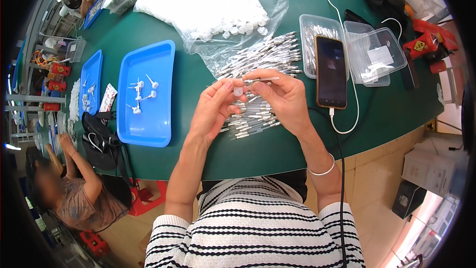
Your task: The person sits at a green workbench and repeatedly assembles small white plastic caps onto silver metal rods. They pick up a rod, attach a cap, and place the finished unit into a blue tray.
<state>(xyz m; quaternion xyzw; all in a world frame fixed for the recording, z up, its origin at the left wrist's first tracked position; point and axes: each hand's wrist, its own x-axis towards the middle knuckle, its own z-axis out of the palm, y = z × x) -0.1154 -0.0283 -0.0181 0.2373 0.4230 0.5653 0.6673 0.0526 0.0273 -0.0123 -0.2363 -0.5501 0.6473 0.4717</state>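
My left hand [210, 106] is closed, pinching a small white plastic cap [238, 91] between its fingertips. Close beside it, my right hand [285, 100] grips a thin rod [268, 79] that points sideways, its inner end near the cap. Whether the two pieces touch, I cannot tell. Beneath and beyond both hands spreads a heap of similar metal-and-white rods [270, 55]. Past the heap lies a large clear bag [198, 0] spilling loose white caps [243, 29]. To the left, a blue tray [147, 131] holds several caps with rods fitted in them [140, 92].
A phone [331, 72] with a white charging cable leans on a clear box of rods [308, 27]. Clear lids [382, 54] lie to its right. A black bag [96, 141] and second blue tray [97, 62] are left, near a seated co-worker [74, 188].
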